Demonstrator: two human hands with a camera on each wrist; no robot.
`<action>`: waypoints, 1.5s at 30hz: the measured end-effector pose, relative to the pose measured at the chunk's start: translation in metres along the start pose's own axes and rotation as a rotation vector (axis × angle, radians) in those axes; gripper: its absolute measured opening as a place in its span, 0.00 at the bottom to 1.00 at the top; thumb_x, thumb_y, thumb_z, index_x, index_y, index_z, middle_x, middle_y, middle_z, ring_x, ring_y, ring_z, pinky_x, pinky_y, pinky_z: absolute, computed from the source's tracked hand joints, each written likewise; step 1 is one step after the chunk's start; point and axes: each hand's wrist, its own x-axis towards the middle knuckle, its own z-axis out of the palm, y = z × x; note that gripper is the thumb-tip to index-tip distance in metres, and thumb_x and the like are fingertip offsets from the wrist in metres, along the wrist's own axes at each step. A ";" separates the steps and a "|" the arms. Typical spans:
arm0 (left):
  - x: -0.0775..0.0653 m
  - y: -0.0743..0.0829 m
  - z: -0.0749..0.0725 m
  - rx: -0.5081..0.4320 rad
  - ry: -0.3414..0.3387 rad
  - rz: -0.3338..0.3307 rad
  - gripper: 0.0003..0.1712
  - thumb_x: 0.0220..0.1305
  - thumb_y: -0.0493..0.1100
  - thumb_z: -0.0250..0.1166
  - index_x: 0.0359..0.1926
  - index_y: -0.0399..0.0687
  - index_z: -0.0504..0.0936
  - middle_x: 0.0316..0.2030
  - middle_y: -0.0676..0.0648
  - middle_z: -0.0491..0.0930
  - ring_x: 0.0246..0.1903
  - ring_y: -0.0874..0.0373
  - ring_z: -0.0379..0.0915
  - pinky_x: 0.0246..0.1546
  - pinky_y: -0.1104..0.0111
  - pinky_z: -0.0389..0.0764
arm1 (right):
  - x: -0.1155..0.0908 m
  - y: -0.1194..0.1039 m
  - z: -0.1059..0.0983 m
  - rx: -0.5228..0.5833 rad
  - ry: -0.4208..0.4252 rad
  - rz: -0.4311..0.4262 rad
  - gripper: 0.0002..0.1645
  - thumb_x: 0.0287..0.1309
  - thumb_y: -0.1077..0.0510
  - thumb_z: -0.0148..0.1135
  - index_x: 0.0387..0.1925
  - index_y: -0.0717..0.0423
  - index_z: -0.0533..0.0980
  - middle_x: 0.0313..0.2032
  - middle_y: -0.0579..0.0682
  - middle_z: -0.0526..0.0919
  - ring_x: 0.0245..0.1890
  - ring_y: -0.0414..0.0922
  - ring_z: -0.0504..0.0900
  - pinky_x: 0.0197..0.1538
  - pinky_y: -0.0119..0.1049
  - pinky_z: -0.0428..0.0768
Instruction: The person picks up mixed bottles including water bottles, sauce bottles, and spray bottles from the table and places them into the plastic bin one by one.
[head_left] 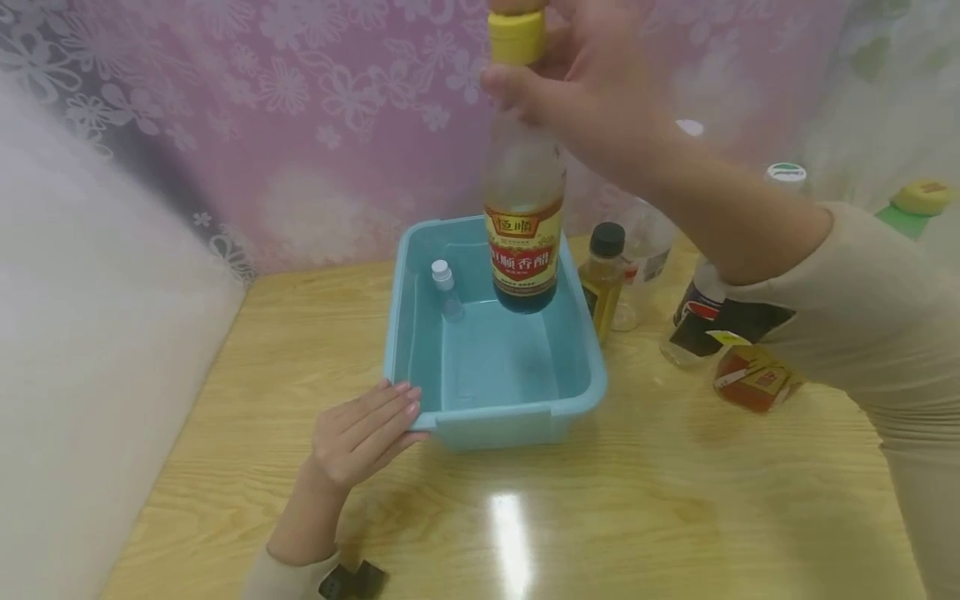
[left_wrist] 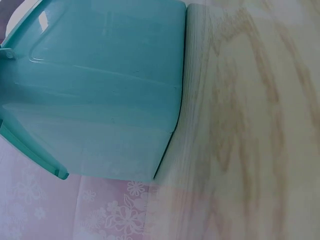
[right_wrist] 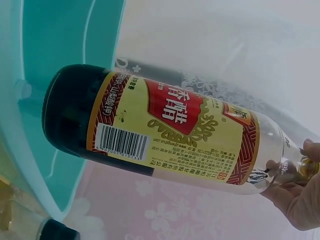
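My right hand (head_left: 585,75) grips a vinegar bottle (head_left: 525,242) by its neck, just under the yellow cap (head_left: 517,37). The bottle is glass with a yellow and red label and dark liquid in its lower part. It hangs upright over the blue plastic basin (head_left: 495,417), and its base overlaps the basin's inside in the head view. My left hand (head_left: 367,433) rests with straight fingers on the basin's near left corner. Inside the basin, a small clear bottle with a white cap (head_left: 442,272) stands by the left wall. In the right wrist view the vinegar bottle (right_wrist: 175,130) shows its barcode side.
Right of the basin stand a dark-capped bottle of yellowish liquid (head_left: 602,283), a clear plastic bottle (head_left: 647,250) and several more bottles, partly behind my right arm. A squat bottle of reddish liquid (head_left: 757,379) is nearer. A flowered pink cloth (head_left: 337,167) hangs behind the wooden table (head_left: 285,350).
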 end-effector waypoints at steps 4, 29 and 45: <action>0.000 0.000 -0.001 0.007 -0.004 -0.004 0.12 0.57 0.41 0.69 0.25 0.35 0.85 0.21 0.39 0.84 0.19 0.50 0.82 0.19 0.62 0.86 | -0.002 0.004 0.008 -0.037 -0.020 0.010 0.27 0.62 0.54 0.60 0.61 0.51 0.64 0.49 0.49 0.75 0.51 0.40 0.80 0.57 0.33 0.81; -0.001 0.001 -0.001 0.011 0.009 0.025 0.11 0.58 0.41 0.68 0.30 0.33 0.85 0.21 0.38 0.84 0.20 0.50 0.82 0.19 0.62 0.86 | 0.006 0.053 0.050 0.019 -0.196 0.249 0.28 0.60 0.56 0.63 0.59 0.53 0.65 0.54 0.50 0.75 0.50 0.43 0.79 0.57 0.32 0.79; 0.002 0.000 -0.001 -0.004 0.008 0.022 0.11 0.58 0.40 0.68 0.30 0.33 0.85 0.21 0.38 0.84 0.20 0.50 0.82 0.19 0.62 0.86 | 0.015 0.078 0.057 -0.071 -0.322 0.324 0.29 0.59 0.56 0.64 0.58 0.53 0.64 0.52 0.51 0.77 0.51 0.43 0.79 0.53 0.31 0.82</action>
